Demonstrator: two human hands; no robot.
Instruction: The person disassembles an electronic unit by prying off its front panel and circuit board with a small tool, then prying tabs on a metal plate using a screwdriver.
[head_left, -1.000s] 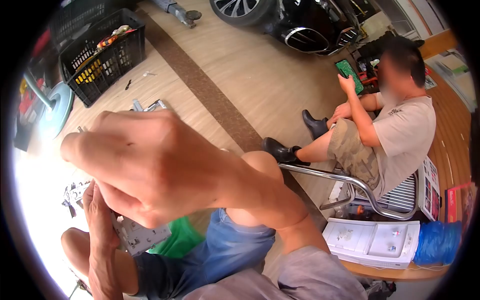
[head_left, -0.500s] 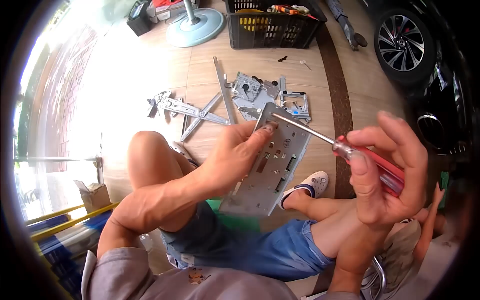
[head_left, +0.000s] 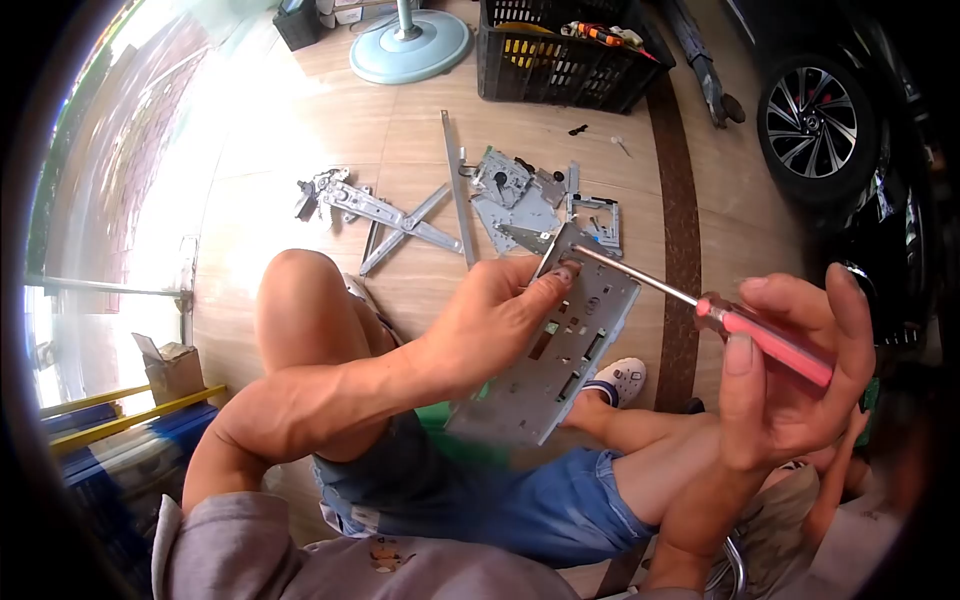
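My left hand grips the upper left edge of a grey metal plate, its thumb on the plate's face. The plate is tilted over my lap and has slots and small cutouts. My right hand holds a screwdriver with a red and clear handle, its fingers loosely round the handle. The screwdriver's shaft points left, and its tip is at the plate's top end, close to my left thumb. Whether the tip sits in a screw is too small to tell.
Metal parts and a crossed metal bracket lie on the floor ahead. Behind them stand a black crate and a round blue base. A car wheel is at right; another person's arm shows at lower right.
Since the earliest frame, the view has swung from the seated person to my lap. Over the last half second, the plate, screwdriver and both hands have shifted slightly right and down in view.
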